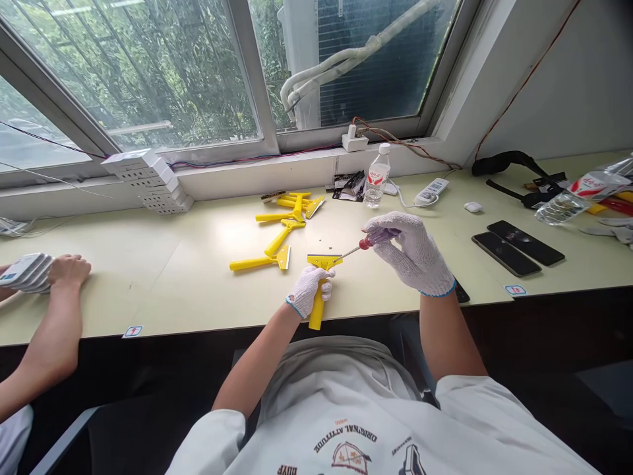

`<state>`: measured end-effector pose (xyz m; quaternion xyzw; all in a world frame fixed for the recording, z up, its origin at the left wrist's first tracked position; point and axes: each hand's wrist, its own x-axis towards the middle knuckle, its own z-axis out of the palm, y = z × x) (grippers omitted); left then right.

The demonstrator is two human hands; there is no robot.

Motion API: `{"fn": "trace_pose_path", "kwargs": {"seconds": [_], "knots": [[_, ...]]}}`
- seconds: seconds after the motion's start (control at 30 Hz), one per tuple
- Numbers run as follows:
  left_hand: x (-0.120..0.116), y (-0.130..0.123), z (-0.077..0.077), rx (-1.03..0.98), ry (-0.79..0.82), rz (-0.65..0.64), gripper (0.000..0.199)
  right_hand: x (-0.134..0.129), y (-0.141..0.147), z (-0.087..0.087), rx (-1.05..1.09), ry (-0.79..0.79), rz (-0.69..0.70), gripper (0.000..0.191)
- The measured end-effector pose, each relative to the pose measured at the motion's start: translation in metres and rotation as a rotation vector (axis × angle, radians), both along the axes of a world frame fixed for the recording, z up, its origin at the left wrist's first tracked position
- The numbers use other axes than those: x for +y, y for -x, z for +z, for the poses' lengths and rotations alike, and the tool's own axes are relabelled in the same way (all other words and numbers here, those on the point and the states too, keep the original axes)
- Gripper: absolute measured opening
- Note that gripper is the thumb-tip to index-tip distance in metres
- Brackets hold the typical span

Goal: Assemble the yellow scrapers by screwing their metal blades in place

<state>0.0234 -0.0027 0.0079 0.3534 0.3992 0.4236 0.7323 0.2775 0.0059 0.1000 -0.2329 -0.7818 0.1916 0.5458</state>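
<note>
**Holding a screwdriver at the head of a yellow scraper**

Reference: 12 o'clock points away from the wearer, toward the window; bearings are taken from the scraper head.

Left hand: gloved, closed around the scraper handle just below the head. The scraper's long axis runs roughly 12 to 6 o'clock, head at 12; the blade edge lies crosswise, 9 to 3.

Right hand: gloved, at 3 o'clock, fingers pinched together on the screwdriver's red handle. The shaft slants down toward 8 o'clock, its tip at the right side of the head. Firm contact between tip and head cannot be confirmed. The right hand is nearer the screwdriver; the left alone grips the scraper.

Edges: the scraper handle's butt, at 6 o'clock, overlaps the near edge of the table in this view. Whether it touches the surface cannot be told.

Clearances: small loose parts sit just beyond the head at 12 to 1 o'clock. Other yellow scrapers lie from 9 to 11, apart from the left hand. A water bottle stands at 1; two phones lie at 3, beyond the right hand.
</note>
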Motion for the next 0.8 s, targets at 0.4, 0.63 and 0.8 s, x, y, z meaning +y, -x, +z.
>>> {"fn": "trace_pose_path", "kwargs": {"seconds": [0.4, 0.63, 0.8], "knots": [[-0.003, -0.003, 0.001, 0.016, -0.028, 0.027, 0.035, -0.009, 0.005, 0.019, -0.053, -0.247, -0.384, 0.032], [-0.005, -0.003, 0.003, 0.003, -0.024, 0.032, 0.035, 0.001, 0.012, 0.012, -0.119, -0.248, -0.552, 0.025], [-0.006, -0.005, 0.006, -0.006, -0.004, 0.045, 0.032, 0.007, 0.007, 0.006, 0.039, -0.182, -0.581, 0.027]]}}
